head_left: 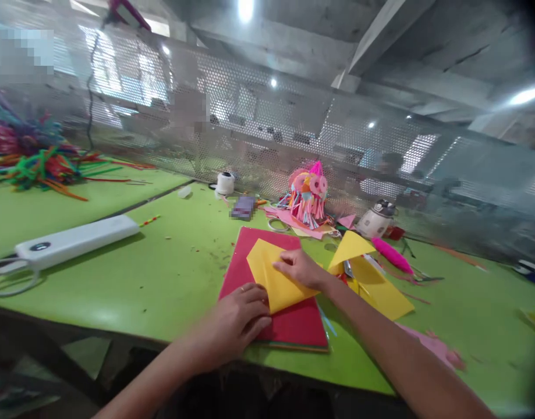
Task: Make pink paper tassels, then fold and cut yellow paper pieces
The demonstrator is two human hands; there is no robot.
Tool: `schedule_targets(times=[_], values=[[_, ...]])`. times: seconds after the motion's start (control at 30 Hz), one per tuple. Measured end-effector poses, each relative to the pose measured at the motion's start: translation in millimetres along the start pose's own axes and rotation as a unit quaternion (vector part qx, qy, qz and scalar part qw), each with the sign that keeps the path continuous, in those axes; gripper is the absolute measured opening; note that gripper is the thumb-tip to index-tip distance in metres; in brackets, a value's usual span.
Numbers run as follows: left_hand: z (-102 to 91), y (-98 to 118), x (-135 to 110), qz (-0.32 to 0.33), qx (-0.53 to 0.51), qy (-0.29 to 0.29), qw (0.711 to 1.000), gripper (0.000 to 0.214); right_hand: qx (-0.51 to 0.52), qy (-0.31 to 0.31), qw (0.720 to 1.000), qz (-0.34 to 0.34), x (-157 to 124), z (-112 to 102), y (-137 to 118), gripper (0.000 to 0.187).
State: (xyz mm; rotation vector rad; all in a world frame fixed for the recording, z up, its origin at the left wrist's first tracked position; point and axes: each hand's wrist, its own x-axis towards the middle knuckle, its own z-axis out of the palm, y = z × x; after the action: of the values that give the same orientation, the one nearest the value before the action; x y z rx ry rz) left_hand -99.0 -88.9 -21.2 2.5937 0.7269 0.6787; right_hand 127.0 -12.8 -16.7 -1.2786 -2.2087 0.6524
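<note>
A folded sheet of yellow paper [281, 286] lies on a stack of red paper [296, 329] near the table's front edge. My left hand [246, 313] holds the sheet's lower left edge, its fingers bent together at the fold. Higher up on the same sheet, my right hand [300, 266] is closed, with thumb and curled fingers pressed on the paper. What lies beneath those fingers is hidden. Just right of the stack, another yellow sheet [385, 294] rests partly under a bent yellow piece [352, 250].
A perforated metal screen [258, 128] runs behind the green table [171, 273]. A white power strip [79, 238] and bundled colourful pipe cleaners [44, 169] lie left. Toward the back stand a pink fringed paper ornament [311, 192], a white spool [225, 183] and a magenta roll [392, 256].
</note>
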Motion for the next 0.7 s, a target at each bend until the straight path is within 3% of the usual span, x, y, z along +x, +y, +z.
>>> schedule_targets(times=[0.13, 0.3, 0.7], values=[[2.7, 2.3, -4.4, -0.012, 0.013, 0.009, 1.000, 0.020, -0.120, -0.059, 0.990, -0.046, 9.7, 6.6, -6.7, 0.036], [7.6, 2.0, -8.0, -0.001, 0.025, 0.037, 0.999, 0.019, -0.263, -0.072, 0.962, -0.030, 4.4, 12.6, -16.6, 0.031], [9.1, 4.2, -10.0, 0.008, 0.032, 0.064, 0.997, 0.016, -0.310, -0.064, 0.948, -0.035, 7.5, 21.2, -12.2, 0.035]])
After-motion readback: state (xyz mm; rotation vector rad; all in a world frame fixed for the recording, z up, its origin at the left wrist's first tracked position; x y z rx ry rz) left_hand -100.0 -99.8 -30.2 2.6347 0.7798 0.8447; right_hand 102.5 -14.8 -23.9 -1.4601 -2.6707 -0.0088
